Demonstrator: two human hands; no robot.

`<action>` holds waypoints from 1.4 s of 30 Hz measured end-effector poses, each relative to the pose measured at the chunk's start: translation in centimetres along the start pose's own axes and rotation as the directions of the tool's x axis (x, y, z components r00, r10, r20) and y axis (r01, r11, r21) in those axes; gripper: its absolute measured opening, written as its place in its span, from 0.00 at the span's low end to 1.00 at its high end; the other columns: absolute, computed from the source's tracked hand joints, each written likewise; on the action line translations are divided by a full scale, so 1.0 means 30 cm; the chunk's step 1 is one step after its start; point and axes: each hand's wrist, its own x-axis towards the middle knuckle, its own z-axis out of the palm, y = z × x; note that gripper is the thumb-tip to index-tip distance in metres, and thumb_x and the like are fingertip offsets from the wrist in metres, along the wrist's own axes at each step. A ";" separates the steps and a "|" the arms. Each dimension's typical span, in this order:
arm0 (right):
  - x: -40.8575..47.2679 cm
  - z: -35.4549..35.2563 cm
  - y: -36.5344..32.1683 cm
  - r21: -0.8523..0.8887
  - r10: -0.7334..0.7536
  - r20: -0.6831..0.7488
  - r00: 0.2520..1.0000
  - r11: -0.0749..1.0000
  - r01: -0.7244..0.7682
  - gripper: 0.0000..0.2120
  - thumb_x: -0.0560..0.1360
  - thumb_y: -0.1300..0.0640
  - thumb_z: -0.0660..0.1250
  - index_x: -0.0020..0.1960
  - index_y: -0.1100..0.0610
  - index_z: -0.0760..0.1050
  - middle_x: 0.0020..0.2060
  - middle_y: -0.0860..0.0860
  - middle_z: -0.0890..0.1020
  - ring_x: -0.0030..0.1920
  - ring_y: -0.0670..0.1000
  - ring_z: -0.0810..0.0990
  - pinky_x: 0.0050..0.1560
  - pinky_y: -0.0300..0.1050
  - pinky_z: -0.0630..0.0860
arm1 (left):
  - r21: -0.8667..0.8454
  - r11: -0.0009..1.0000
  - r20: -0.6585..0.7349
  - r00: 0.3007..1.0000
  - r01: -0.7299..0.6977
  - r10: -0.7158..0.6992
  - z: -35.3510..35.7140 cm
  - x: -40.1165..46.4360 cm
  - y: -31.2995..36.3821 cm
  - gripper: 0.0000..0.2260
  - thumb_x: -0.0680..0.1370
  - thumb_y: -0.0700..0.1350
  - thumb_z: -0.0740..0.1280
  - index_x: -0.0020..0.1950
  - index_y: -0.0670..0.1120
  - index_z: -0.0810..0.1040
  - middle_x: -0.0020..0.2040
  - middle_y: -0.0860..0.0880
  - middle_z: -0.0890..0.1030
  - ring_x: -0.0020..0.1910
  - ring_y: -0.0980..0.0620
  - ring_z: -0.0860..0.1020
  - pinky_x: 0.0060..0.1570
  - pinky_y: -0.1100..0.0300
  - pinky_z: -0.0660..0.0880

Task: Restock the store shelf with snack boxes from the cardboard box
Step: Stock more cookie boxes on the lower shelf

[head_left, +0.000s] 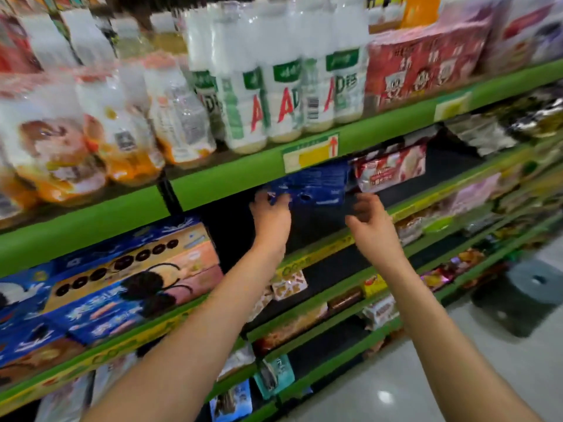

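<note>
Reaching into the second shelf (350, 236) from the top, the person has both hands up at a blue snack box (310, 185) that sits deep in the bay, just under the green edge of the shelf above. The left hand (271, 214) is on the box's near left corner, fingers curled over its edge in a grip that appears to hold it; blur keeps me from saying how firmly. The right hand (370, 220) hangs just right of and below the box, fingers loosely bent, holding nothing and not clearly touching it.

The box lies far from both hands and slightly above them, its long side running left to right along the shelf. The left hand is the nearer one. Any push to seat the box would go away from the person, toward the back of the bay.

Right of the blue box, close beside it, stands a red and white packet (391, 170). To the left, the same shelf holds stacked blue cookie boxes (106, 287). The dark shelf floor between them shows bare, so I judge this gap is the one being filled. The shelf above carries white bottles (283, 95). The cardboard box is not in view.
</note>
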 end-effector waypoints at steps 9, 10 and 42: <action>0.301 0.038 -0.029 0.013 0.096 0.109 0.989 0.995 -0.098 0.37 0.77 0.46 0.67 0.80 0.53 0.54 0.78 0.54 0.59 0.77 0.57 0.59 0.75 0.54 0.61 | -0.600 0.783 -0.106 0.955 0.160 -0.277 0.102 0.240 0.048 0.14 0.85 0.43 0.53 0.66 0.40 0.72 0.70 0.38 0.73 0.61 0.44 0.74 0.67 0.52 0.69; 0.318 0.045 -0.029 0.001 0.128 0.118 0.985 0.992 -0.129 0.38 0.77 0.44 0.66 0.80 0.52 0.53 0.78 0.55 0.58 0.77 0.58 0.58 0.75 0.53 0.61 | -0.601 0.783 -0.081 0.963 0.158 -0.257 0.105 0.238 0.054 0.16 0.85 0.45 0.54 0.67 0.39 0.73 0.68 0.38 0.75 0.62 0.42 0.76 0.68 0.49 0.70; 0.157 -0.214 0.015 0.333 -0.144 0.348 0.926 0.943 0.022 0.32 0.68 0.64 0.77 0.63 0.38 0.73 0.56 0.45 0.83 0.59 0.49 0.80 0.57 0.49 0.78 | -0.271 0.962 0.102 0.995 0.018 0.010 -0.155 -0.142 -0.065 0.21 0.74 0.40 0.69 0.63 0.57 0.73 0.60 0.62 0.80 0.59 0.59 0.79 0.56 0.56 0.77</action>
